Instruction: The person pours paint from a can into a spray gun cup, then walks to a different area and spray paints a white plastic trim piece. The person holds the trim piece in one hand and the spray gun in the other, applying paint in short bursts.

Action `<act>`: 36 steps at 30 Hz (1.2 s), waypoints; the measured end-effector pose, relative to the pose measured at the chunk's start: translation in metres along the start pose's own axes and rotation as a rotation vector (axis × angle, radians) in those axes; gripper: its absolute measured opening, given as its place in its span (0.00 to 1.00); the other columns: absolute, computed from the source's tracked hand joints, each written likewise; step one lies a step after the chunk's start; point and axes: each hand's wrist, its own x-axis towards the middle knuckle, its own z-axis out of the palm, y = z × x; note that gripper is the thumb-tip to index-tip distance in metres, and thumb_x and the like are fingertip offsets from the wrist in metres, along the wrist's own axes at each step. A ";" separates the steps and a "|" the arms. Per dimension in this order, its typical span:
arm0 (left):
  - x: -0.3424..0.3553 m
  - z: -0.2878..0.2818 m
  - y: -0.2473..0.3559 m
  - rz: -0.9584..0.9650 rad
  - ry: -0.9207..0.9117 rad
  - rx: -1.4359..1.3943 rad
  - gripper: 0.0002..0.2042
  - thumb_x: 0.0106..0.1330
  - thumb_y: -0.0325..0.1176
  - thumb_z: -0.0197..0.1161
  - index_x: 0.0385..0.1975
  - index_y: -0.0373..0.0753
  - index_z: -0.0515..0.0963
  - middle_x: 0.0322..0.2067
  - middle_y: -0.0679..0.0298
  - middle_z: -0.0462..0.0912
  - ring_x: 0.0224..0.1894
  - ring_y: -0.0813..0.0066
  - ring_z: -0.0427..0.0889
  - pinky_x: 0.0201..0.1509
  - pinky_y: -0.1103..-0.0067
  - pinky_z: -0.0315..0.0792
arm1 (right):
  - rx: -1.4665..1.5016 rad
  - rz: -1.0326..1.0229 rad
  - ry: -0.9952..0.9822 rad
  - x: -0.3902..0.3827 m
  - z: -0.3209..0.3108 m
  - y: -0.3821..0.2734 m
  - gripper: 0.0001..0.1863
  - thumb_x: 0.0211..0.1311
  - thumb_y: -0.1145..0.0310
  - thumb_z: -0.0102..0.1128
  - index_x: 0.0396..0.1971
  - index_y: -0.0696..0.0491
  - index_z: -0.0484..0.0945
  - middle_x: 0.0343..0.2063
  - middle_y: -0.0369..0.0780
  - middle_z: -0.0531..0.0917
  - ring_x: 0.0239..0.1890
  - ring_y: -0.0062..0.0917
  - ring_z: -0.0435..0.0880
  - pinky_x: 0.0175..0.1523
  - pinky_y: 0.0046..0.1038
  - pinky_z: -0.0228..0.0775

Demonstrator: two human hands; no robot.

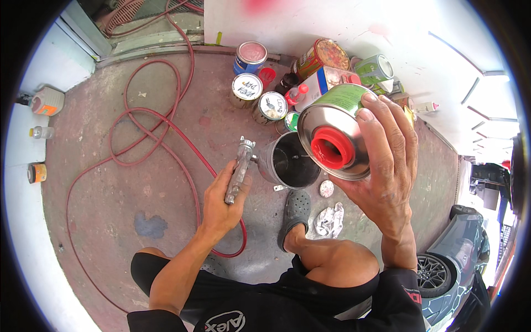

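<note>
My left hand (pixel 221 202) grips a metal spray gun (pixel 242 166) by its handle, with a dark-lined metal cup (pixel 293 160) attached at its right. My right hand (pixel 387 160) is wrapped round a metal can with a green label (pixel 337 102), tipped so its red plastic spout (pixel 332 146) faces me, just above and right of the cup's opening and partly over it. I cannot make out whether liquid leaves the spout.
Several paint cans (pixel 246 88) and bottles stand along the white wall. A red hose (pixel 182 133) loops over the floor. A crumpled rag (pixel 329 220) and round lid (pixel 326 188) lie beside my clogged foot (pixel 293 221). A car (pixel 448 265) is at the right.
</note>
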 end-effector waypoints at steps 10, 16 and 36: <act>-0.003 0.000 0.001 0.000 -0.012 0.004 0.24 0.81 0.38 0.67 0.68 0.27 0.76 0.50 0.55 0.91 0.53 0.71 0.87 0.60 0.73 0.78 | -0.029 -0.004 -0.010 -0.001 -0.008 -0.002 0.58 0.38 0.61 0.95 0.72 0.51 0.69 0.67 0.48 0.81 0.69 0.49 0.79 0.72 0.49 0.72; -0.004 -0.002 0.004 -0.005 -0.024 0.010 0.25 0.81 0.39 0.67 0.69 0.27 0.76 0.51 0.54 0.91 0.55 0.71 0.87 0.61 0.73 0.78 | -0.038 0.000 -0.017 -0.003 -0.010 -0.003 0.57 0.38 0.61 0.95 0.71 0.51 0.70 0.67 0.48 0.81 0.69 0.49 0.79 0.72 0.49 0.72; -0.005 0.003 0.000 -0.002 -0.025 0.022 0.26 0.81 0.38 0.67 0.70 0.27 0.74 0.52 0.54 0.90 0.56 0.70 0.87 0.63 0.73 0.77 | -0.063 0.000 -0.010 -0.008 -0.011 -0.003 0.54 0.39 0.60 0.95 0.68 0.51 0.72 0.67 0.47 0.81 0.70 0.48 0.79 0.73 0.47 0.73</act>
